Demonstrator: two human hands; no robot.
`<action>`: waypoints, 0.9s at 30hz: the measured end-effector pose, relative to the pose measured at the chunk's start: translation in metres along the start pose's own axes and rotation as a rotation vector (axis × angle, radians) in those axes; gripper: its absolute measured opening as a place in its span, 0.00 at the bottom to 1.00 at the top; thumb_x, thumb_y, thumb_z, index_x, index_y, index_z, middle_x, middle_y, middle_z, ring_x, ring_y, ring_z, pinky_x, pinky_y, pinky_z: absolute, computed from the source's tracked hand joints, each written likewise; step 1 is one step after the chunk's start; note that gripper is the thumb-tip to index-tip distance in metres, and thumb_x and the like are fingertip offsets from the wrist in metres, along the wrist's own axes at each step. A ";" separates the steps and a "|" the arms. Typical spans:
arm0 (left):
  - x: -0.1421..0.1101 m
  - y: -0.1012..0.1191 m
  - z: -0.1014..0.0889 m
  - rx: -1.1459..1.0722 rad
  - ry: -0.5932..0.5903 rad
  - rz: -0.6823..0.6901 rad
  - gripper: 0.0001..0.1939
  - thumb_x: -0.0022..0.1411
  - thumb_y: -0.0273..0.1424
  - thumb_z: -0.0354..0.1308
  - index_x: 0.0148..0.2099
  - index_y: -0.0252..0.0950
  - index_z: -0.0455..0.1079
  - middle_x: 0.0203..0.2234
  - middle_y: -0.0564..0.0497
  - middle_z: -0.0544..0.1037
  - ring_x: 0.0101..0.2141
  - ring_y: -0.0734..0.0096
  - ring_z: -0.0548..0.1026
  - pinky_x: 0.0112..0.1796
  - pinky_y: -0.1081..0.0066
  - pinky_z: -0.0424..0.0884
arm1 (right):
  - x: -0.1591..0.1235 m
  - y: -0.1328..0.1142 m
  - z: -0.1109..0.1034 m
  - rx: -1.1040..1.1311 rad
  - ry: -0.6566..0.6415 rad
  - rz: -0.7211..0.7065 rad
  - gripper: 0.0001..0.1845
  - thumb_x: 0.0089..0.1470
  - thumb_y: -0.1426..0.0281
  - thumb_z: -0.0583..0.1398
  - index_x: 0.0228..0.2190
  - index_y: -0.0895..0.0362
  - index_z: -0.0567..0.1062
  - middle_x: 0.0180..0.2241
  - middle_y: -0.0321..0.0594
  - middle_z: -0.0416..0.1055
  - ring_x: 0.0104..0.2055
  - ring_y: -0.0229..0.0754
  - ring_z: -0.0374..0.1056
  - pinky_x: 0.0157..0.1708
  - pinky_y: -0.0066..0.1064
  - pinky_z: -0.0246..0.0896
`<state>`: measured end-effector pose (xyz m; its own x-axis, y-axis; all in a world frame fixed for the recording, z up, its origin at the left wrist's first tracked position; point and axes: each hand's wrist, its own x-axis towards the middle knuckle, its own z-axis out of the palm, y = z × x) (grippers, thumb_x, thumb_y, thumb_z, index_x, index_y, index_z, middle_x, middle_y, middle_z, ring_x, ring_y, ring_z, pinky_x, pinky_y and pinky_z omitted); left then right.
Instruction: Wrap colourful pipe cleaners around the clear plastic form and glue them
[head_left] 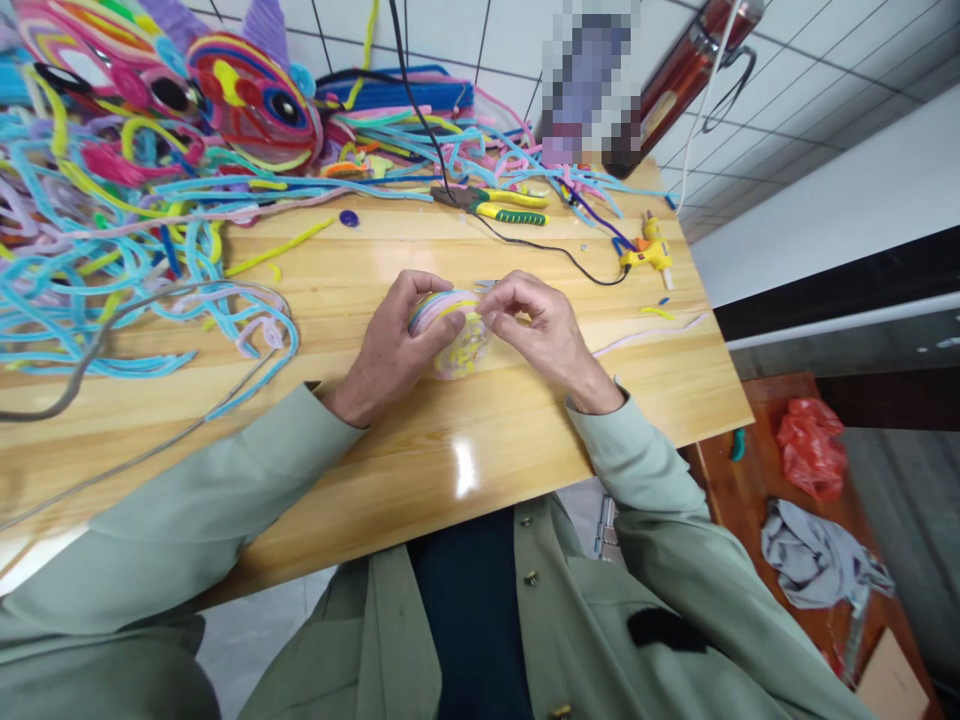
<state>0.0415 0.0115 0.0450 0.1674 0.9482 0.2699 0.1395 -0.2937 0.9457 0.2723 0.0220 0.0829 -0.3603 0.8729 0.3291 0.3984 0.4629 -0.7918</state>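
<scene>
My left hand (397, 335) is closed around a small rounded piece (461, 355) wound with pastel pipe cleaners in pink, blue and yellow. Its lower part looks see-through, with yellow bits showing. At the piece's right edge, my right hand (536, 325) has thumb and forefinger pinched together. What lies between those fingertips is too small to make out. Just behind the piece, a thin metal tip (486, 286) shows between the two hands. A pale lilac pipe cleaner (652, 332) lies on the table to the right of my right wrist.
Yellow-and-green pliers (502, 205) and a yellow glue gun (651, 252) with a black cord lie farther back. Loose pipe cleaners (135, 270) heap up at left, below colourful fish-like figures (259, 100). A red thermos (675, 90) leans at the back. A grey cable crosses the left side.
</scene>
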 end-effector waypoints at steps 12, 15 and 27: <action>0.001 -0.003 0.001 -0.001 0.021 0.018 0.29 0.69 0.62 0.66 0.51 0.42 0.72 0.44 0.50 0.79 0.43 0.60 0.78 0.46 0.55 0.78 | -0.002 -0.001 0.003 -0.056 0.049 -0.075 0.05 0.69 0.62 0.66 0.39 0.47 0.82 0.38 0.40 0.81 0.41 0.48 0.76 0.44 0.46 0.77; 0.000 -0.004 0.003 -0.013 0.048 0.019 0.30 0.68 0.64 0.66 0.50 0.42 0.71 0.44 0.49 0.79 0.43 0.60 0.78 0.45 0.57 0.78 | -0.003 0.000 0.003 -0.061 0.050 -0.117 0.07 0.71 0.61 0.65 0.40 0.47 0.83 0.40 0.40 0.82 0.43 0.49 0.77 0.47 0.47 0.77; -0.003 -0.008 0.002 0.077 0.129 -0.009 0.37 0.70 0.68 0.61 0.58 0.41 0.67 0.51 0.49 0.78 0.54 0.56 0.80 0.54 0.48 0.78 | -0.013 -0.018 0.013 -0.348 0.238 -0.249 0.09 0.72 0.65 0.64 0.50 0.45 0.82 0.45 0.44 0.83 0.48 0.53 0.79 0.51 0.52 0.77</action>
<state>0.0415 0.0107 0.0368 0.0394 0.9571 0.2870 0.2157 -0.2886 0.9328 0.2588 0.0003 0.0864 -0.2938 0.7211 0.6274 0.5972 0.6510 -0.4685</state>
